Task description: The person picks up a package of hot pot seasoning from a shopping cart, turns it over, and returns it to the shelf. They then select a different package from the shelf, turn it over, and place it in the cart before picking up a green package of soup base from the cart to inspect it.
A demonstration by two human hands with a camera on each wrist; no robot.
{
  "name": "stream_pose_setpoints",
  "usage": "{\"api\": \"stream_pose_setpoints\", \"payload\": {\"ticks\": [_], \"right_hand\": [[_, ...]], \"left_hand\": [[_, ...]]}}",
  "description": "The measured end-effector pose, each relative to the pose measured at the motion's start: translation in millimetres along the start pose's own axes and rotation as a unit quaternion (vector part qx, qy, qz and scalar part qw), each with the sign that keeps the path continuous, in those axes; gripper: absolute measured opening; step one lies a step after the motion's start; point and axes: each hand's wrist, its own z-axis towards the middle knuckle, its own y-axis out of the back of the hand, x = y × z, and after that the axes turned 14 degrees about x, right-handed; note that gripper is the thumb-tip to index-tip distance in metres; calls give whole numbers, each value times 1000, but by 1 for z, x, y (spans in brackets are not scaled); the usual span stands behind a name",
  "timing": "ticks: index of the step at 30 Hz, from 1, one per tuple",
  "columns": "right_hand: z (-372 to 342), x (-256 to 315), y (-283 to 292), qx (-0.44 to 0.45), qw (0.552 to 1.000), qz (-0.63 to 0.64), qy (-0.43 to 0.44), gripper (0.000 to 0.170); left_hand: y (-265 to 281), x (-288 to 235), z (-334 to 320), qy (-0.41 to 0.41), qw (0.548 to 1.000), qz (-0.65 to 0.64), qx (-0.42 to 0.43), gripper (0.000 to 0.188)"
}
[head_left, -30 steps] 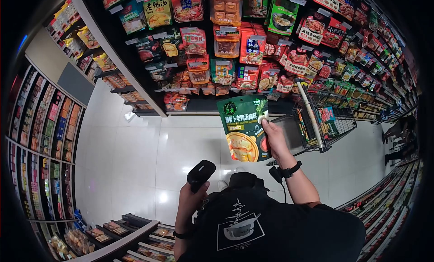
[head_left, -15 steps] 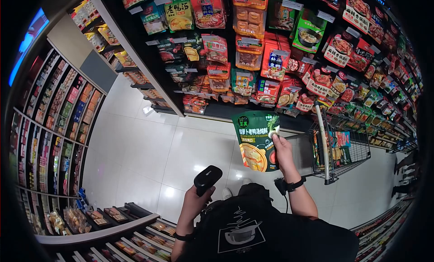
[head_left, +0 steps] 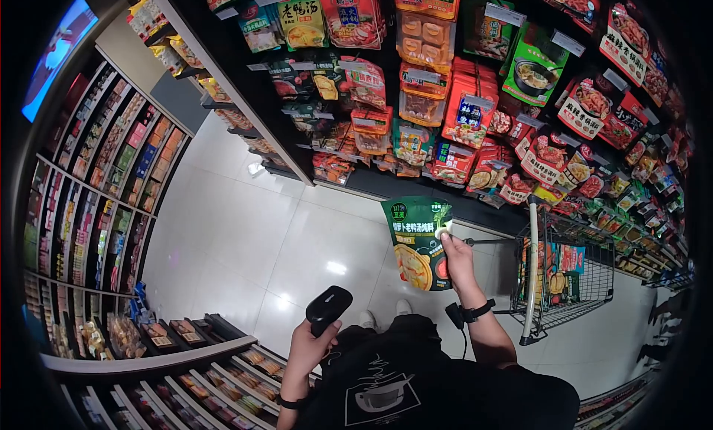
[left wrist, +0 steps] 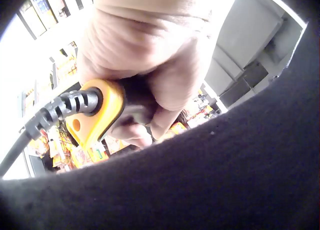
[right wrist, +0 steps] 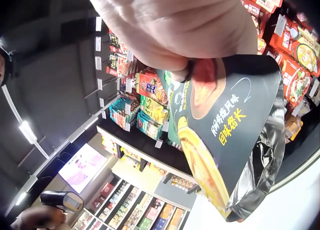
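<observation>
My right hand [head_left: 460,263] pinches a dark green pouch of soup seasoning [head_left: 413,240] by its right edge, thumb on the front. The pouch stands face up toward the head camera, a yellow soup bowl printed on it. In the right wrist view its dark side [right wrist: 235,85] and crinkled silvery bottom fold show below the palm. My left hand [head_left: 310,346] grips a black handheld barcode scanner [head_left: 330,307], its head pointing up and forward. The left wrist view shows the scanner's orange handle end [left wrist: 107,102] with a ribbed black cable; a dark sleeve or shirt covers the lower part.
Ahead, a rack of hanging seasoning packets [head_left: 469,111] fills the wall. A wire shopping cart [head_left: 572,281] holding several packets stands to the right of my right hand. Low shelves [head_left: 223,385] lie behind on the left, and pale tiled floor [head_left: 245,237] runs between.
The head view has turned, so the rack and cart sit farther right and lower. The pouch is slightly lower in view, still held by the right hand. The left hand keeps hold of the scanner.
</observation>
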Motion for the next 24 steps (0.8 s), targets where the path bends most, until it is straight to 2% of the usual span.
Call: {"api": "stream_pose_setpoints", "payload": {"ticks": [5, 12, 15, 17, 24], "right_hand": [[17, 1, -28, 38, 999, -2, -32, 35], [43, 7, -96, 82, 995, -35, -47, 36], [65, -4, -124, 100, 990, -91, -38, 36], [80, -1, -153, 103, 992, -66, -37, 36], [134, 21, -265, 102, 994, 49, -12, 37]], "left_hand": [[9, 18, -5, -5, 999, -29, -36, 24], [55, 27, 5, -20, 996, -62, -60, 25], [89, 23, 13, -8, 997, -43, -68, 28], [120, 12, 16, 4, 997, -42, -66, 28], [242, 11, 33, -41, 991, -101, -83, 23]]}}
